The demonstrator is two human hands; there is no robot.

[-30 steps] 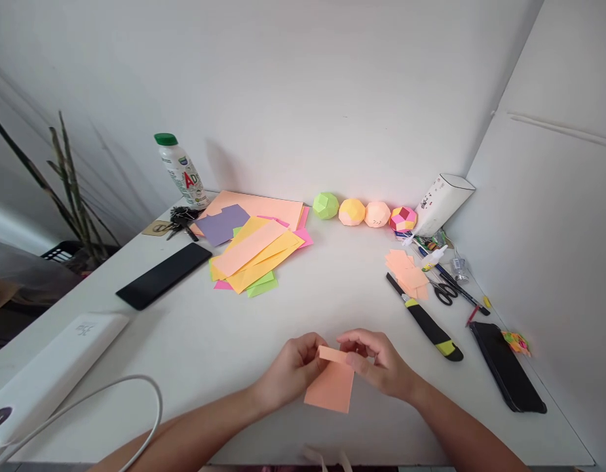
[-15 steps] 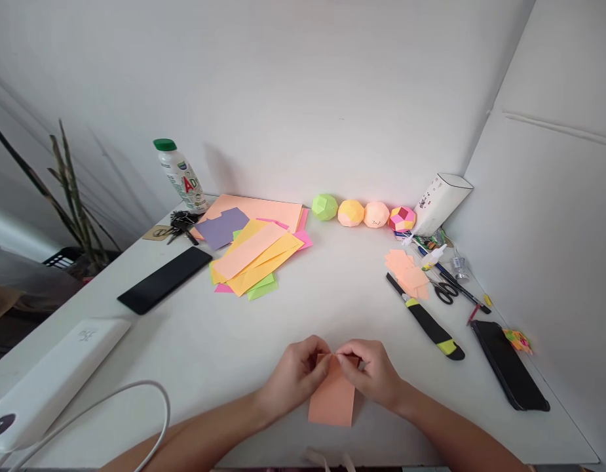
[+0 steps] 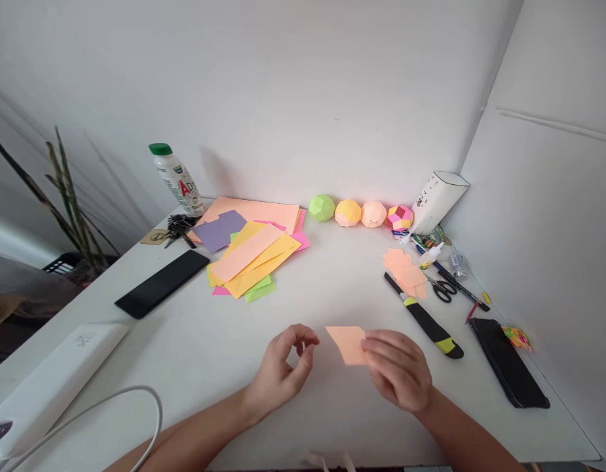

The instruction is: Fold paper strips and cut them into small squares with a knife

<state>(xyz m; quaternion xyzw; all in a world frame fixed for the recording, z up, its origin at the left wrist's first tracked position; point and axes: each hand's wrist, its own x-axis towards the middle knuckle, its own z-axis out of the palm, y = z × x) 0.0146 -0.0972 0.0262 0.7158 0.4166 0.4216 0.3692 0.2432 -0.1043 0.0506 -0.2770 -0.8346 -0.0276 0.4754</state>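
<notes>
My right hand (image 3: 398,370) pinches a folded peach paper piece (image 3: 348,342) by its right end and holds it just above the white table (image 3: 332,288). My left hand (image 3: 283,370) hovers to the left of the paper with its fingers curled apart and nothing in them. A small gap separates the left fingertips from the paper's left edge.
A pile of coloured paper strips (image 3: 251,252) lies at the back left beside a black phone (image 3: 162,283), keys and a bottle (image 3: 177,178). Several paper balls (image 3: 360,213) line the wall. Folded peach pieces (image 3: 405,270), a utility knife (image 3: 423,316), scissors (image 3: 444,290) and another phone (image 3: 509,364) lie at the right. A white power bank (image 3: 52,377) with cable is at the near left.
Both hands were pressing the peach paper on the table. Now the left hand has let go and the right hand has lifted the folded piece to the right.
</notes>
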